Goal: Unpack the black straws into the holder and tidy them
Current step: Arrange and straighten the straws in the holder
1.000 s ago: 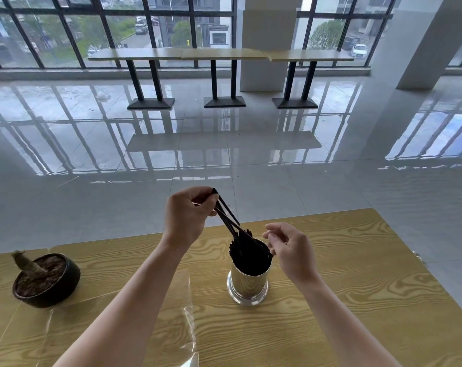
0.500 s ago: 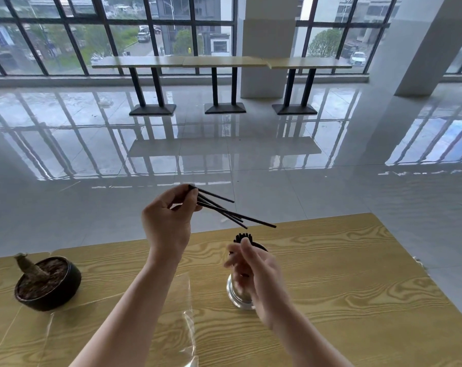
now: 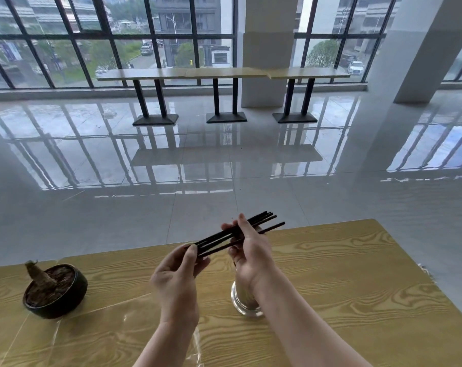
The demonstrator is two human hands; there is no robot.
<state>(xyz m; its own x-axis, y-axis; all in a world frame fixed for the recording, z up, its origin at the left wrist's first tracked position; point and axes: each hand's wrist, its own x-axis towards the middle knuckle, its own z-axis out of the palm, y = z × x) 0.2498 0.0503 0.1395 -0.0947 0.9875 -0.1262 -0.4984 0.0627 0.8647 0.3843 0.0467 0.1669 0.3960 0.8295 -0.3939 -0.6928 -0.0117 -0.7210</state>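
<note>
Wood-grain surface (image 3: 357, 274) in a glass-walled hall. My left grip (image 3: 175, 279) pinches one end of the black straws (image 3: 219, 238). My right grip (image 3: 248, 250) curls round mid-bundle, seemingly evening them above the metal holder (image 3: 244, 304).

a bright hall with a glossy grey tiled floor (image 3: 224, 176) mirroring the daylight. along the far wall, tall dark-framed windows (image 3: 73, 49) show buildings, trees and parked cars. a long pale counter (image 3: 224, 73) on black pedestal legs stands before them, passing a white pillar (image 3: 267, 35). nearest, a yellow wood-grain tabletop (image 3: 357, 274).
</note>
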